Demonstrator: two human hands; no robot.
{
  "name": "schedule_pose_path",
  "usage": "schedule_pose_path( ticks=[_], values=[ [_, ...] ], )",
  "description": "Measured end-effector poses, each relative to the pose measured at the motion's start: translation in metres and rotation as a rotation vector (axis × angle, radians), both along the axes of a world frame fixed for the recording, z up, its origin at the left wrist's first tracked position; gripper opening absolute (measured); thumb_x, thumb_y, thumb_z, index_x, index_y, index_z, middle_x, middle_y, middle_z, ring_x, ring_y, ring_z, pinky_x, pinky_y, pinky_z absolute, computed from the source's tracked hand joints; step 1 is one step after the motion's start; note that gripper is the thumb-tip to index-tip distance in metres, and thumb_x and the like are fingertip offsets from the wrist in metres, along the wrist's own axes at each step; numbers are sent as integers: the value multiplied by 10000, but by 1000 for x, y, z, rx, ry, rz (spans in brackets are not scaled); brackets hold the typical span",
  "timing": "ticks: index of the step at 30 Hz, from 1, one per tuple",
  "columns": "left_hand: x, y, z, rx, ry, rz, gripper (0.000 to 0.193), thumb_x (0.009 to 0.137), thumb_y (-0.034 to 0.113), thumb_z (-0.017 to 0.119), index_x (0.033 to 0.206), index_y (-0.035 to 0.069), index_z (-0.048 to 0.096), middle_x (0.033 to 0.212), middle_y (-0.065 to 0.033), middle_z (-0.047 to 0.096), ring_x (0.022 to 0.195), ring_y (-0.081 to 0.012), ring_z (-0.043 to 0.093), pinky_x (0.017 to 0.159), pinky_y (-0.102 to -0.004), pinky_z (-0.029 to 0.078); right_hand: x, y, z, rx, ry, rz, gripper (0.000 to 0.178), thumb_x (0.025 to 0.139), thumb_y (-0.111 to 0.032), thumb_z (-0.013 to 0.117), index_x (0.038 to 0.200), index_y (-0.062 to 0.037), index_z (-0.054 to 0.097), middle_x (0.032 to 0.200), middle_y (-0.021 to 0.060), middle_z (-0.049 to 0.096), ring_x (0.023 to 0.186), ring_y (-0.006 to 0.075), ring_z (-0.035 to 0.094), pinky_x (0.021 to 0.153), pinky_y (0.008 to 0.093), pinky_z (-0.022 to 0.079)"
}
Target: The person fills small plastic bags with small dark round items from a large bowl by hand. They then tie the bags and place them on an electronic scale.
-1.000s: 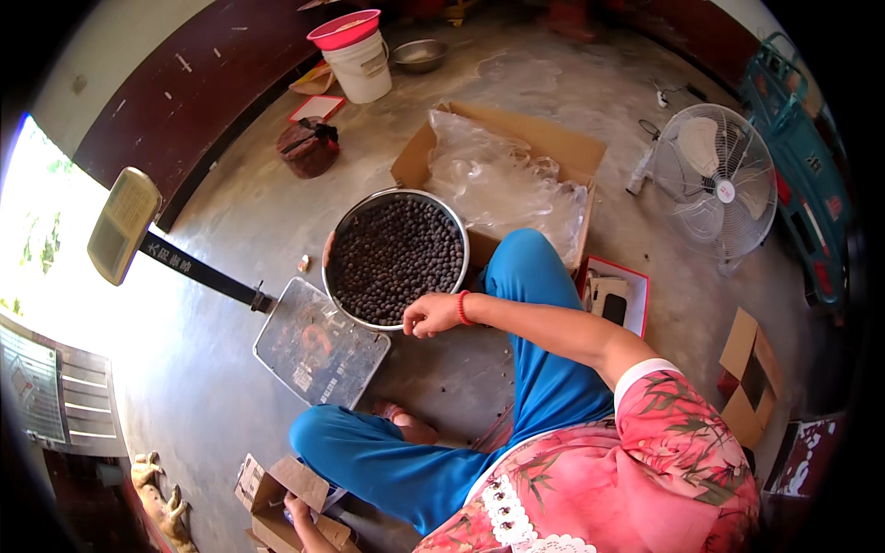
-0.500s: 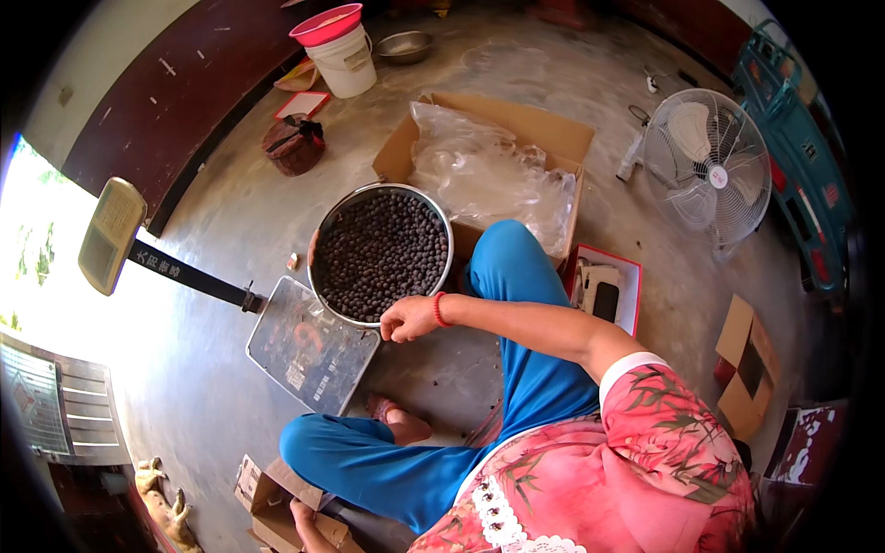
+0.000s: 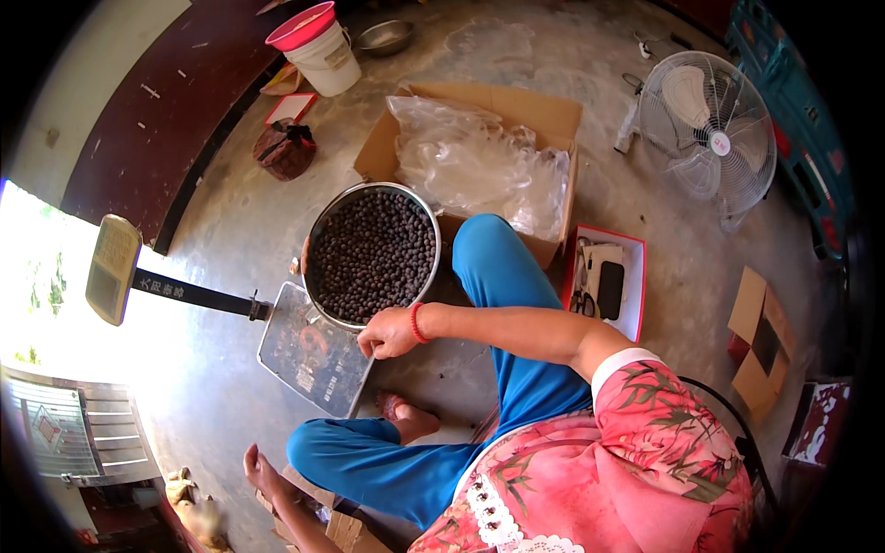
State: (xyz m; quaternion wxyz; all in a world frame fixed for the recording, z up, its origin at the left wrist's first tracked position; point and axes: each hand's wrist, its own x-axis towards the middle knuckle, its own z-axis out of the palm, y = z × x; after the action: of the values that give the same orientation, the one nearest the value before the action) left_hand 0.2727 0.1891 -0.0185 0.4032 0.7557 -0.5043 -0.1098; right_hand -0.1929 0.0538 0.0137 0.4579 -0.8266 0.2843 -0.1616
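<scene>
A round metal basin (image 3: 435, 205) full of small dark, round fruit or nuts (image 3: 373, 253) stands at the far edge of a platform scale (image 3: 313, 359). By the basin's near rim is my right hand (image 3: 391, 332), over the scale's right corner. Its fingers are curled together, and anything in them is hidden. At the lower left, my left hand (image 3: 264, 472) is raised beside my knee, fingers extended and apart, with nothing seen in it. Below that forearm sits a small open cardboard box (image 3: 346, 533), partly covered by my arm and leg.
Beyond my knee, a large carton (image 3: 373, 152) contains clear plastic bags (image 3: 484, 166). To its right are a red-edged box lid (image 3: 636, 276) with scissors and a phone, and a standing fan (image 3: 708, 138). The scale's display (image 3: 112, 272) rises at left; a dog (image 3: 198, 521) lies lower left.
My left hand has come up out of the small cardboard box and moved left, its fingers now in sight. My right hand stays curled by the basin. The whole view has shifted slightly.
</scene>
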Motion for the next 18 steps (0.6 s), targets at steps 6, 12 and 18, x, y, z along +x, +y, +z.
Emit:
schedule_pose_path(
  ticks=[6, 12, 18],
  values=[
    [-99, -74, 37, 395, 318, -344, 215, 827, 88, 541, 1024, 18, 590, 880, -45, 609, 767, -101, 567, 658, -220, 448, 1, 7, -1, -142, 72, 87, 164, 693, -140, 543, 842, -98, 595, 794, 120, 617, 771, 299, 587, 664, 395, 451],
    [-132, -104, 24, 868, 175, -572, 339, 820, 169, 545, 1122, 15, 542, 912, -86, 608, 769, -143, 573, 702, -258, 453, -8, 8, 0, -190, 162, 54, 178, 688, -139, 546, 853, -101, 601, 802, 119, 619, 783, 303, 589, 666, 408, 456],
    [-143, -118, 21, 941, 180, -580, 361, 824, 196, 533, 1132, 10, 534, 926, -100, 601, 804, -159, 575, 724, -259, 450, -8, 9, -9, -274, 316, 33, 177, 668, -106, 537, 819, -89, 627, 814, 136, 623, 803, 318, 593, 686, 414, 468]
  ],
)
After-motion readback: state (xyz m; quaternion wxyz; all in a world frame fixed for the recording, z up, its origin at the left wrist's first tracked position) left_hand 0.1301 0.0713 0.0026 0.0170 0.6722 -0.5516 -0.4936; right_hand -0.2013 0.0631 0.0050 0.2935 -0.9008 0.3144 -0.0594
